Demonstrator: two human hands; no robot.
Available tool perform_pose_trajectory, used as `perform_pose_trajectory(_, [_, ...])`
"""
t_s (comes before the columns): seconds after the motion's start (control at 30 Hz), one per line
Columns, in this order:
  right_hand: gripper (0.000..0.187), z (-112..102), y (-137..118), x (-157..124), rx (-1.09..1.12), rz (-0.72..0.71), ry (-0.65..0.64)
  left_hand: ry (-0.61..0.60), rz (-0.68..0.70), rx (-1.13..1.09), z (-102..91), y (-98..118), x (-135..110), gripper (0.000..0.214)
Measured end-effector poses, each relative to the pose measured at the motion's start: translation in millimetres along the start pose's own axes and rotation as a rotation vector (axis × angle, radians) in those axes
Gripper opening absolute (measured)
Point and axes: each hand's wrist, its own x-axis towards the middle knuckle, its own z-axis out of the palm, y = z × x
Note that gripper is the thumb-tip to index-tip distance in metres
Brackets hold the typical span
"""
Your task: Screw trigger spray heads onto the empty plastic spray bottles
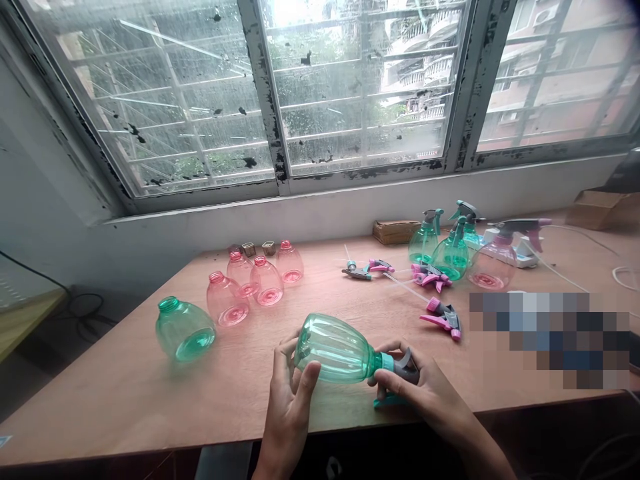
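Observation:
A clear green spray bottle [336,350] lies sideways in the air between my hands, over the front edge of the table. My left hand [291,393] is wrapped round its base end. At the neck, my right hand [423,387] grips the grey and teal spray head [404,368], its fingers partly covering it. Left of my hands stand an open green bottle [185,331] and several open pink bottles [267,281]. Beyond my right hand lie loose pink and grey spray heads [443,319] and a teal and grey one [357,270].
Several green spray bottles [451,257] and a pink one [494,263] with heads on stand at the back right, near a white power strip [526,257]. A small brown box [397,232] sits by the wall under the window. A blurred patch covers the table's right side.

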Motion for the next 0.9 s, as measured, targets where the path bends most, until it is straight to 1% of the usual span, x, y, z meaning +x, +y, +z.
perform_pose_trajectory(0.1, [0.038,0.2,0.0,0.6,0.036,-0.004,0.018,-0.020,-0.014,0.008,0.3,1.2,0.8,0.047])
perform_pose_trajectory(0.27, [0.040,-0.9,3.2,3.4,0.127,-0.047,0.094,-0.055,0.058,0.033,-3.6,-5.1,4.7,0.048])
perform_pose_trajectory(0.4, [0.042,-2.9,5.8,4.6,0.171,-0.063,0.089,-0.081,0.097,0.068,-7.1,-11.1,6.6,0.044])
perform_pose_trajectory(0.5, [0.042,-3.0,6.3,3.6,0.175,-0.055,0.079,-0.080,0.117,0.085,-7.0,-11.3,4.7,0.049])
perform_pose_trajectory(0.63, [0.042,-1.4,3.5,0.9,0.118,-0.024,0.064,-0.045,0.082,0.011,-3.6,-6.8,0.8,0.054])
perform_pose_trajectory(0.77, [0.043,-0.4,0.8,-0.3,0.073,0.009,0.045,0.011,0.069,-0.005,-1.2,-3.6,0.2,0.051])
perform_pose_trajectory(0.9, [0.042,-0.6,2.5,1.8,0.074,-0.027,0.058,-0.003,0.086,-0.006,-1.6,-4.9,1.5,0.046])
